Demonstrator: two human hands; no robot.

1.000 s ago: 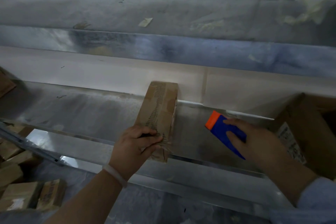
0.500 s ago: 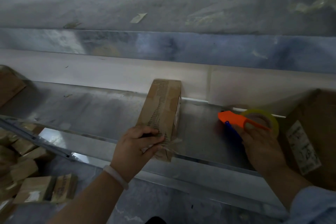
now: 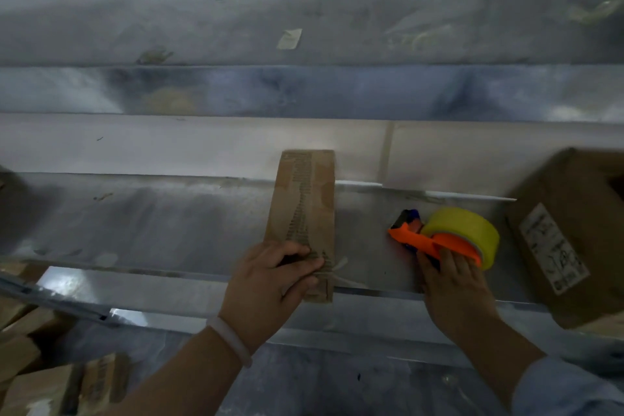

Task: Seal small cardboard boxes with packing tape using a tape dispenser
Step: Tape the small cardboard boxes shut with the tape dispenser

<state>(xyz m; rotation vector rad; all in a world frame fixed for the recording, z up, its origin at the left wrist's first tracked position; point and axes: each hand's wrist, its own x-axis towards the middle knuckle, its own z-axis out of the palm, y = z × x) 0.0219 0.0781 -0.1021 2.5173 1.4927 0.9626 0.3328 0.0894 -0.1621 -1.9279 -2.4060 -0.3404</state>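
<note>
On the grey metal surface we see the long brown cardboard box, and our left hand grips its near end. Our right hand grasps the orange tape dispenser with yellow roll, apart from the box. Close on its right stands a large brown carton. Small loose cardboard boxes lie below left.

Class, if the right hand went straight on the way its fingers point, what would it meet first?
The right hand holds the tape dispenser; past it, probably the shelf's back wall.
</note>
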